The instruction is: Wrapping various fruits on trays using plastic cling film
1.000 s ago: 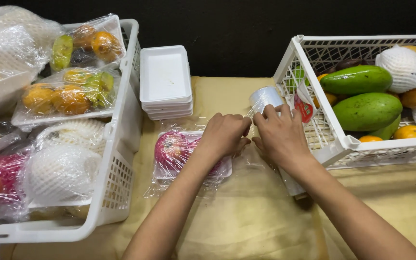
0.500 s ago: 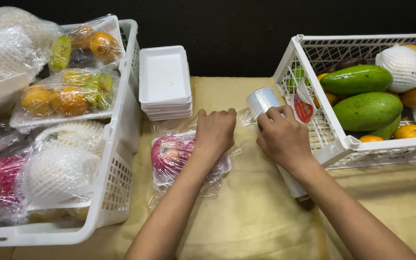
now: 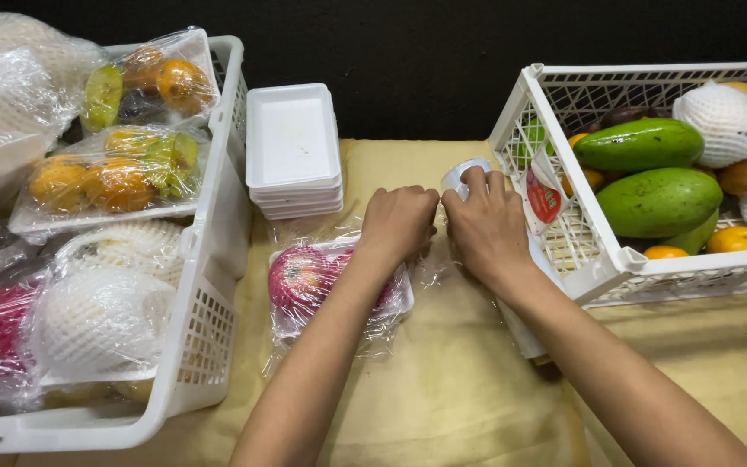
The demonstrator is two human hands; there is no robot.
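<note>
A foam tray holding a red apple [image 3: 300, 277], covered in clear plastic film, lies on the tan table cloth [image 3: 443, 406] in the middle. My left hand [image 3: 397, 223] rests at the tray's far right corner, fingers curled on the film. My right hand [image 3: 486, 227] is just beside it, gripping a roll of clear film [image 3: 458, 175] next to the right crate. The two hands almost touch.
A stack of white foam trays [image 3: 293, 151] stands behind the apple tray. A white crate [image 3: 209, 285] on the left holds several wrapped fruit trays. A white crate [image 3: 564, 233] on the right holds green mangoes [image 3: 657, 201], oranges and net-wrapped fruit.
My hands drew apart half a second ago and have come together again near the film roll. The wrapped apple tray has stayed in place.
</note>
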